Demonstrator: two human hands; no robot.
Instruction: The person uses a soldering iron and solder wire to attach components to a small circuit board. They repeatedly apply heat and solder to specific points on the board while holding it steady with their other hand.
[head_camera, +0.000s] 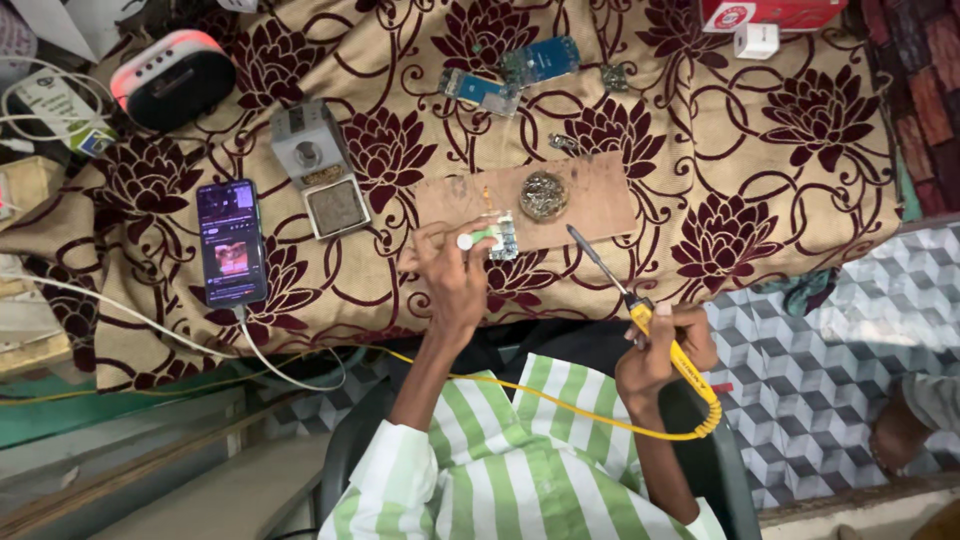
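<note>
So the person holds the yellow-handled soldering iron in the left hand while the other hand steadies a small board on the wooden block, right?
Not quite. The head view shows the soldering iron in the right hand; it is the left hand that steadies the small board on the wooden block.

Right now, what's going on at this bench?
A person sits at a cloth-covered table. The left hand pinches a small circuit board against a brown work board. The right hand holds a yellow-handled soldering iron, tip raised just clear of the board. A lit phone lies to the left.
</note>
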